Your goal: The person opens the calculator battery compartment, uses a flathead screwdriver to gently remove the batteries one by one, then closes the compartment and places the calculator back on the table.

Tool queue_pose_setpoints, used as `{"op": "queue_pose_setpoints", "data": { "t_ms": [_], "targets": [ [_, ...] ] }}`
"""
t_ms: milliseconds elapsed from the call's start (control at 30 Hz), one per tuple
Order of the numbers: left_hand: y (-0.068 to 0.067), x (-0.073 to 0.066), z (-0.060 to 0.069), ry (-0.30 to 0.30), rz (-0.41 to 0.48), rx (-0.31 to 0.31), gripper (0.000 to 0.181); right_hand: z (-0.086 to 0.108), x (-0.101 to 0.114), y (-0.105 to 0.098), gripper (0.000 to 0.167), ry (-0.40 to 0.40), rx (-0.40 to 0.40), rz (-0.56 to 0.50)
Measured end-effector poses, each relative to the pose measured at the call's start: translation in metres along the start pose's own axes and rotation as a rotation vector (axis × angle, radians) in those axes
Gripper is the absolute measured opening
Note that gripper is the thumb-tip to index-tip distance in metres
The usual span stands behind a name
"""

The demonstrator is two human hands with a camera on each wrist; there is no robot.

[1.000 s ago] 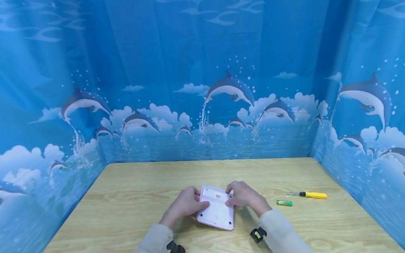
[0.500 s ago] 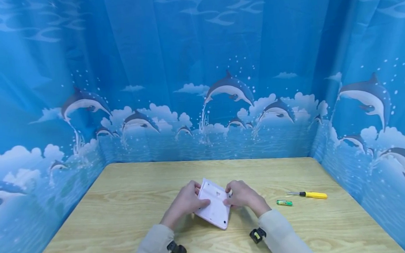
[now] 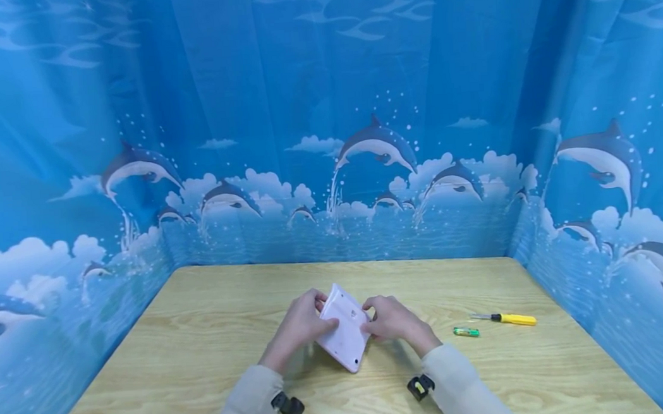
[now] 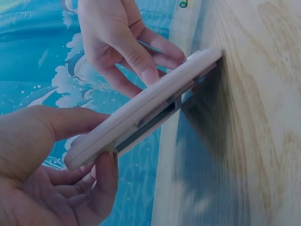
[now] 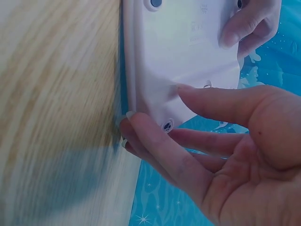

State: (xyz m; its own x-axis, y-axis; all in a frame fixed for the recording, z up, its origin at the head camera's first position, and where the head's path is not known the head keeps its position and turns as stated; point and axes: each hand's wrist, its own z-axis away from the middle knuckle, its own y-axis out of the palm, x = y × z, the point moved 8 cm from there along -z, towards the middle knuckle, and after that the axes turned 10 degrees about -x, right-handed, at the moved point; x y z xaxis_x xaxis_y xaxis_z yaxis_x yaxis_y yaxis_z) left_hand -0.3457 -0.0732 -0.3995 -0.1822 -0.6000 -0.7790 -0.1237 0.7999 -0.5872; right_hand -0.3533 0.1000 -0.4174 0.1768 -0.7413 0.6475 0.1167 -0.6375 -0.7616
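A pale pink calculator (image 3: 347,329) is held tilted above the table, its back with small dark round feet facing up in the head view. My left hand (image 3: 304,322) grips its left side, thumb on the back and fingers underneath. On the opposite side, the thumb of my right hand (image 3: 392,320) presses the back while its fingers curl round the edge. The left wrist view shows the calculator (image 4: 146,106) edge-on, with a dark window on its underside; most of that face is hidden. A screw recess shows near a corner of the calculator (image 5: 183,56) in the right wrist view.
To the right on the wooden table (image 3: 202,322) lies a green battery (image 3: 466,332). Just behind it is a screwdriver (image 3: 506,318) with a yellow handle, its tip pointing left. A blue dolphin-print curtain (image 3: 327,137) surrounds the back and sides of the table.
Both hands have tilted the calculator more steeply and turned it, its lower corner swinging left. The calculator and right hand have shifted slightly left. Battery and screwdriver stay put.
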Motion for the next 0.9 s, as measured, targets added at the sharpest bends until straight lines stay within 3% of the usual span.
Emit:
{"op": "queue_pose_setpoints", "data": {
  "t_ms": [600, 900],
  "targets": [
    [-0.0039, -0.0035, 0.0005, -0.016, -0.008, -0.008, 0.047, 0.0002, 0.0012, 0.0020, 0.042, -0.006, 0.024, -0.041],
    [-0.0078, -0.0081, 0.0022, -0.003, -0.003, -0.011, 0.046, -0.0021, 0.0008, -0.0026, 0.042, -0.023, 0.018, -0.003]
  ]
}}
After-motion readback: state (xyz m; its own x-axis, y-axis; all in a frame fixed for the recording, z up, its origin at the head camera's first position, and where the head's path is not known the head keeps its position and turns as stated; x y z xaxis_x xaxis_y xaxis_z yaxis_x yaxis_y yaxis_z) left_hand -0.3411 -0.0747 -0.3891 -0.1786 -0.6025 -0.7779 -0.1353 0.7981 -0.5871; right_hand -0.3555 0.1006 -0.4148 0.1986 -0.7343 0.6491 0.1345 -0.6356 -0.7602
